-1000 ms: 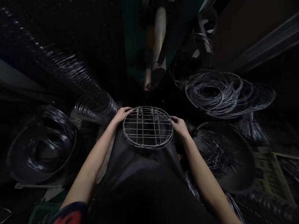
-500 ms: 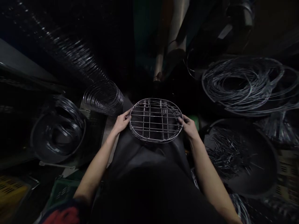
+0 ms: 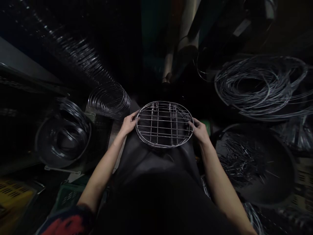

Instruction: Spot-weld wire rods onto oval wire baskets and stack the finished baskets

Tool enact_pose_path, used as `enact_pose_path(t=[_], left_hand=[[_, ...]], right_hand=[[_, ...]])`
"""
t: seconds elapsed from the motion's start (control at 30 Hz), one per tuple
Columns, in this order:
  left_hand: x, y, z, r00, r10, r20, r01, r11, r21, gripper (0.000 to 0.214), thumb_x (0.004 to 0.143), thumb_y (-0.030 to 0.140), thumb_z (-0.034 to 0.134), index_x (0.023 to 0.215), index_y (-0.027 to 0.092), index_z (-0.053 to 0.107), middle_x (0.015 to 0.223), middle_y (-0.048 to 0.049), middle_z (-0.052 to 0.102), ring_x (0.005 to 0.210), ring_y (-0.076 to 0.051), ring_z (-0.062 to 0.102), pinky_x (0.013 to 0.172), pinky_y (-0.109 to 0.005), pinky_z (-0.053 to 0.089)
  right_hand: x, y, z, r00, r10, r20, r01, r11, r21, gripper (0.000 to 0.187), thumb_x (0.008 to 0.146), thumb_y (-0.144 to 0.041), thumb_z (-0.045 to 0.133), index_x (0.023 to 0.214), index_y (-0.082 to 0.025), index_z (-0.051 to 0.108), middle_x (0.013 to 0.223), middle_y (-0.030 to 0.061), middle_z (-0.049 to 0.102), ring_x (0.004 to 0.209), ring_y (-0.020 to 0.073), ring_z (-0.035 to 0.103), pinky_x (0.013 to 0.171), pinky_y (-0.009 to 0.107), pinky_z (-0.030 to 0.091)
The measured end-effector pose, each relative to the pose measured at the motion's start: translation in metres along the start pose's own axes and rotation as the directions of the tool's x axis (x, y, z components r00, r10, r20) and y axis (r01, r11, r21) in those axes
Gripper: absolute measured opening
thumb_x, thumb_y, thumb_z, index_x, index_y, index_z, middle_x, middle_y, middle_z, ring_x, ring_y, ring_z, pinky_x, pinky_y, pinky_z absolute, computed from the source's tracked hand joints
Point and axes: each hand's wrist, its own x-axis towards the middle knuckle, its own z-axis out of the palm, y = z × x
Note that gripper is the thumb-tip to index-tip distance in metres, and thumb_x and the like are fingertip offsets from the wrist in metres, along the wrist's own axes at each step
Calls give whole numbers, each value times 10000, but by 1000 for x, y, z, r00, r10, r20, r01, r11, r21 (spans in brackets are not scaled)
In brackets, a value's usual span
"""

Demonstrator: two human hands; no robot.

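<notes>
Wire rack (image 3: 157, 124), left hand (image 3: 129, 124) and right hand (image 3: 200, 131) have shifted right and slightly upward in the frame. Both hands, partly closed, grip opposite edges near frame centre. Crossbars (image 3: 164, 119) appear joined; remaining work cannot be determined.

The left edge cuts off a yellow crate (image 3: 14, 192) — the bottom edge, a sleeve (image 3: 66, 223).

Left forearm (image 3: 105, 169) and right forearm (image 3: 218, 174) are bare and reach forward, converging toward the body's midline. Left hand (image 3: 128, 125) turns inward from the wrist, fingers curled in a grip. Right hand (image 3: 201, 132) mirrors it, fingers likewise curled. The hands face each other, roughly level and apart.
</notes>
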Motion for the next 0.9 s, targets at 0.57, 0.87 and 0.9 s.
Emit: enact_pose_path(t=[0.57, 0.87, 0.9], left_hand=[[-25, 1, 0, 976, 40, -213, -57, 996, -73, 492, 924, 460, 475, 1323, 175, 527, 1322, -71, 573, 1225, -228, 531, 1085, -361, 385], [-13, 26, -6, 994, 110, -11, -110, 989, -94, 522, 864, 448, 568, 1283, 135, 569, 1288, -80, 597, 1225, -254, 534, 1087, -374, 395], [-13, 25, -4, 994, 105, -22, -106, 992, -73, 516, 865, 447, 566, 1281, 140, 572, 1276, -75, 606, 1213, -255, 544, 1081, -376, 403]], right_hand=[[-34, -27, -2, 991, -71, -109, 62, 994, -85, 449, 814, -523, 574, 1115, -211, 689, 1159, 71, 686, 1125, 255, 598, 1025, 426, 427], [-33, -41, 3, 997, -41, -61, 44, 998, 55, 456, 746, -472, 680, 1116, -204, 690, 1165, 54, 687, 1136, 265, 599, 1036, 441, 431], [-33, -40, 1, 997, -56, -51, 56, 998, 5, 459, 753, -480, 671, 1122, -206, 689, 1160, 52, 689, 1135, 268, 600, 1036, 445, 430]])
